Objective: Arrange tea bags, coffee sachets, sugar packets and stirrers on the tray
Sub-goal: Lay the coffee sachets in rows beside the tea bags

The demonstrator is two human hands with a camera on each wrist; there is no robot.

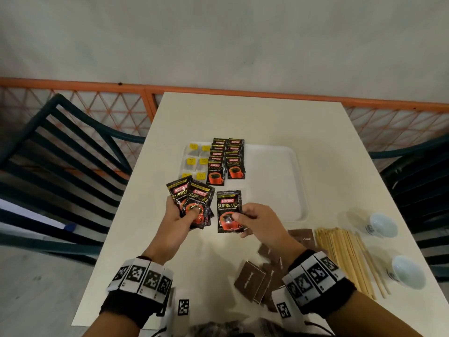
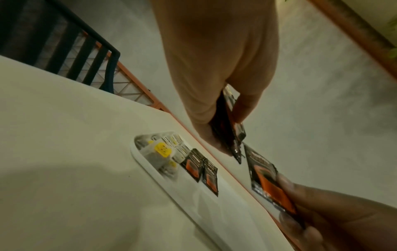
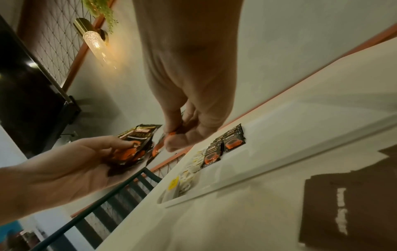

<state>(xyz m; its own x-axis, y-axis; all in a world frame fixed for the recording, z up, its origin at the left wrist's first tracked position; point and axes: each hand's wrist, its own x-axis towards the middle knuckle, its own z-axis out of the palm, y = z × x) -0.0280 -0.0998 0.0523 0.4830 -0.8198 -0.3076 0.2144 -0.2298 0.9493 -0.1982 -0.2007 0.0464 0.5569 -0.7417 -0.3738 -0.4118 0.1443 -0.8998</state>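
The left hand (image 1: 178, 221) grips a fanned bunch of coffee sachets (image 1: 194, 203), glossy black with a red cup; the right hand (image 1: 261, 221) pinches one sachet (image 1: 228, 211) above the desk (image 1: 267, 117), near the white tray (image 1: 274, 181).

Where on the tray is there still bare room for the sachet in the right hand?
The tray is bare across its right half, from the coffee sachet rows to its right rim, and along its near edge. Its left side is crowded: tea bags fill the left strip beside the coffee. The right hand holds one sachet.
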